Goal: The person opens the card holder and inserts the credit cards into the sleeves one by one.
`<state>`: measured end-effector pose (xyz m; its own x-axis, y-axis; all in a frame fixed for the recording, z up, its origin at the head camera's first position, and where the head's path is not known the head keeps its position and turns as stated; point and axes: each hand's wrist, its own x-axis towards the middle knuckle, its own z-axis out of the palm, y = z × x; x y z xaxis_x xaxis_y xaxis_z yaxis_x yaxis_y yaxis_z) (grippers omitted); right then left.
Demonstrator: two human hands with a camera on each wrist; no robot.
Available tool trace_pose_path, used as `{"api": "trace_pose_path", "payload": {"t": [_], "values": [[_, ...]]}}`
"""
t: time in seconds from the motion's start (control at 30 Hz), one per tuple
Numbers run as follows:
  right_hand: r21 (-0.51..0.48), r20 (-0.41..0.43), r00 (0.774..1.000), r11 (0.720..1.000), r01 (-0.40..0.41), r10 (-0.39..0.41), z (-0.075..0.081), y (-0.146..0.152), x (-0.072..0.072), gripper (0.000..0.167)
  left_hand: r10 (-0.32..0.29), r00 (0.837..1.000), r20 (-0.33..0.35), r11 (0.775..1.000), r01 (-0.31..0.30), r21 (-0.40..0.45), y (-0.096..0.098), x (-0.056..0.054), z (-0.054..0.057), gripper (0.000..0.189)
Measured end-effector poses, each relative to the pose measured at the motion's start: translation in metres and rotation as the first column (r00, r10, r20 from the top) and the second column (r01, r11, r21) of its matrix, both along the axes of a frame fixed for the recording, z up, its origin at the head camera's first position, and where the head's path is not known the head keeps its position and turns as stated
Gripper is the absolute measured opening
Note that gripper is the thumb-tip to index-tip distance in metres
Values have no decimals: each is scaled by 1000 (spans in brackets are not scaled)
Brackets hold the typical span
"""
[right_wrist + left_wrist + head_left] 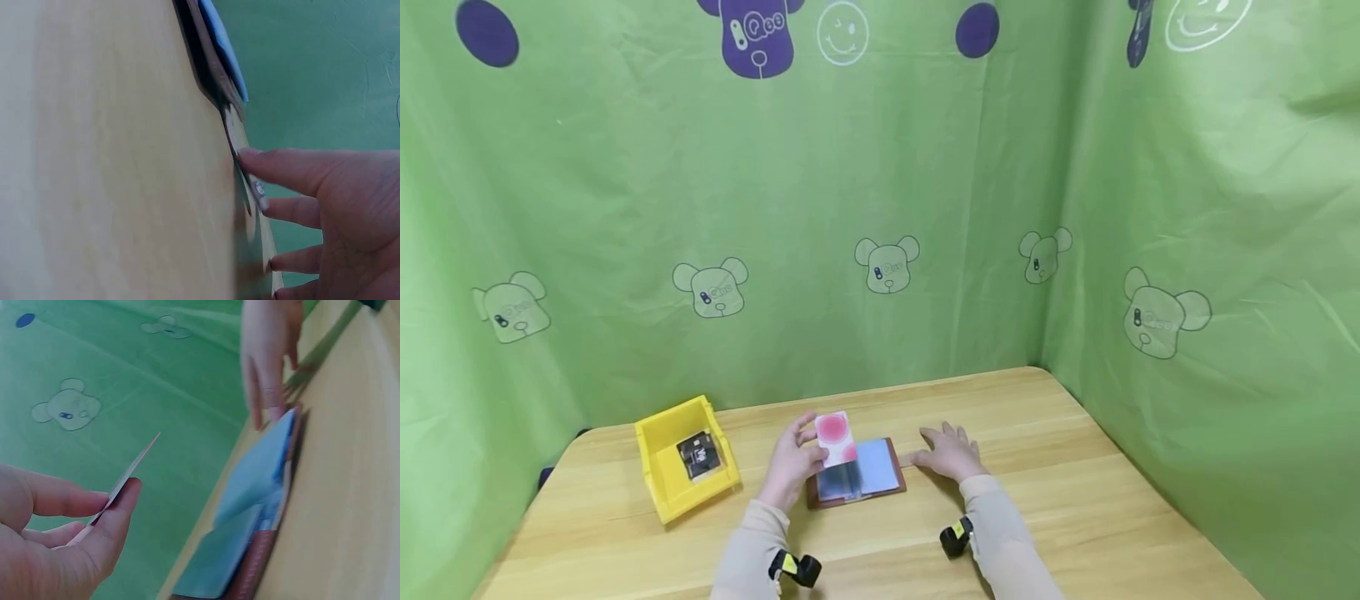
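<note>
In the head view my left hand (792, 463) pinches a white card with pink round spots (835, 432) between thumb and fingers. The left wrist view shows the card (128, 472) nearly edge-on, raised off the table. Below it a brown card holder (895, 454) lies spread open, with bluish plastic sleeves (877, 467) inside. My right hand (952, 454) is at the holder's right side, its fingers extended. In the right wrist view its thumb touches the holder's narrow strap (233, 134), which has a metal snap near its end.
A yellow bin (702, 497) stands to the left on the wooden table (1045, 517), holding black cards (698, 454), the top one marked "Vip". Green printed curtains (805, 333) hang behind the table and at both sides.
</note>
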<state>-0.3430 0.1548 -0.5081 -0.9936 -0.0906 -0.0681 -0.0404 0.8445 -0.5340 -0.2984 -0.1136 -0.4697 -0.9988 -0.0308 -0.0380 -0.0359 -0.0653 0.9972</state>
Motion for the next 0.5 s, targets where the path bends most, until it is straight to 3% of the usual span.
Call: {"api": "trace_pose_path", "payload": {"t": [0.17, 0.23, 0.3, 0.37, 0.5], "values": [[-71, -118, 993, 997, -30, 21, 8, -2, -3, 63, -12, 1000, 13, 1000, 12, 14, 6, 2, -5, 75], [-169, -184, 982, 984, -64, 32, 14, -6, -5, 63, -11, 1000, 14, 1000, 11, 20, 6, 2, -5, 75], [-292, -224, 974, 950, -110, 44, 21, -12, -5, 63, -9, 1000, 14, 1000, 9, 25, 6, 2, -5, 76], [-451, -216, 975, 880, -149, 55, 27, -19, -4, 63, -12, 1000, 3, 1000, 11, 27, 6, 2, -5, 76], [-722, -131, 983, 667, -184, 130, 34, -32, 1, 66, -16, 1000, -17, 999, 16, 31, 8, 5, 0, 76]]}}
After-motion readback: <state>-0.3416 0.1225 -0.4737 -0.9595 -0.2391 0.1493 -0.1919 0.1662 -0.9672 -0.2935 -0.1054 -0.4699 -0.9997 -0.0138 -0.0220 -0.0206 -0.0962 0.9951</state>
